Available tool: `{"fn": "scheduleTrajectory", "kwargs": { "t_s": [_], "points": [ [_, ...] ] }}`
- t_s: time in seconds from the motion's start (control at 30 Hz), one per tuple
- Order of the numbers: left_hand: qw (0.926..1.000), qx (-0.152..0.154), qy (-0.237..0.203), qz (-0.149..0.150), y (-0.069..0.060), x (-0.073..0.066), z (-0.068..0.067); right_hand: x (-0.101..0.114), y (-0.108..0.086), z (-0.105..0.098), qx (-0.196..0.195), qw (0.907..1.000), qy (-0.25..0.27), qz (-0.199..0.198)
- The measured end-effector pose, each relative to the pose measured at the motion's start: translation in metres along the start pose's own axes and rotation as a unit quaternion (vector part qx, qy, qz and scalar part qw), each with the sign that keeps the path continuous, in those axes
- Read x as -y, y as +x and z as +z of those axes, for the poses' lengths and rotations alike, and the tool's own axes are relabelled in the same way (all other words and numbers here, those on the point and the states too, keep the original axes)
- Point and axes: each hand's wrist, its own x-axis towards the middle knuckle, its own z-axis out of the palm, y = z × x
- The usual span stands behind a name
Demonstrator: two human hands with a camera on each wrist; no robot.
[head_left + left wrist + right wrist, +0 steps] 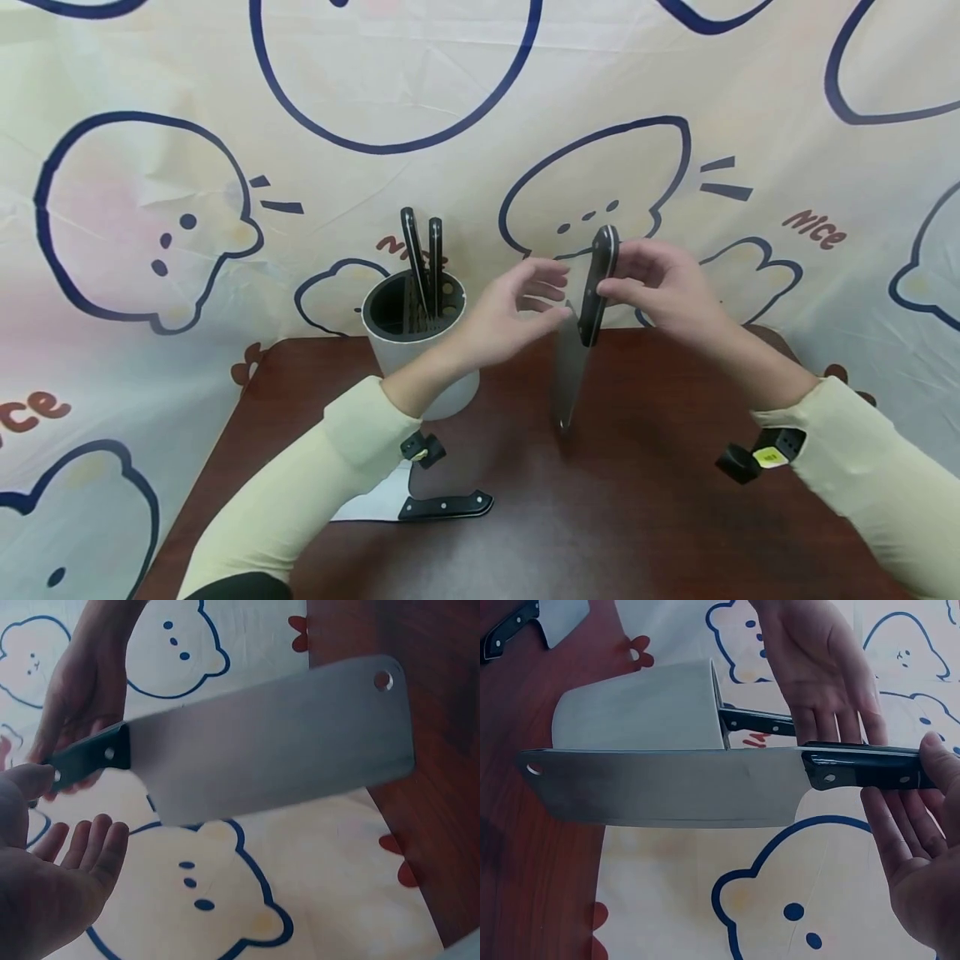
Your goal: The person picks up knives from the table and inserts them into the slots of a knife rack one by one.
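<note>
Upright by its black riveted handle, a cleaver [573,367] is pinched between the thumb and fingers of my right hand [667,279], its broad blade pointing down over the table. My left hand [525,312] is beside the handle, fingers spread and loosely bent, palm turned toward it. Across the left wrist view stretches the blade [270,742], and the left thumb overlaps the handle end there; contact is unclear. In the right wrist view the left palm [817,667] faces the handle [866,766] from behind.
Behind my left forearm stands a white round knife holder [450,400] with a dark interior and two black-handled knives [423,258]. A second cleaver [446,507] lies on the brown table [637,517], its blade partly under my left sleeve. A cartoon-printed cloth [420,75] hangs behind.
</note>
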Motion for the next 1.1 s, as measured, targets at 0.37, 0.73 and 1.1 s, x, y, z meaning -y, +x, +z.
{"fn": "scheduleTrajectory", "kwargs": {
  "t_s": [0.37,0.73,1.1],
  "points": [
    [0.9998,0.002,-0.006,0.018,0.006,-0.003,0.016,0.001,0.002,0.006,-0.017,0.9997,-0.013,0.015],
    [0.9991,-0.036,-0.021,0.004,0.005,-0.003,0.022,0.003,0.002,0.010,-0.021,0.9996,-0.007,0.020],
    [0.9986,-0.051,-0.010,0.005,0.002,-0.004,0.019,0.002,0.002,0.010,0.002,0.9999,0.017,0.003]
  ]
}}
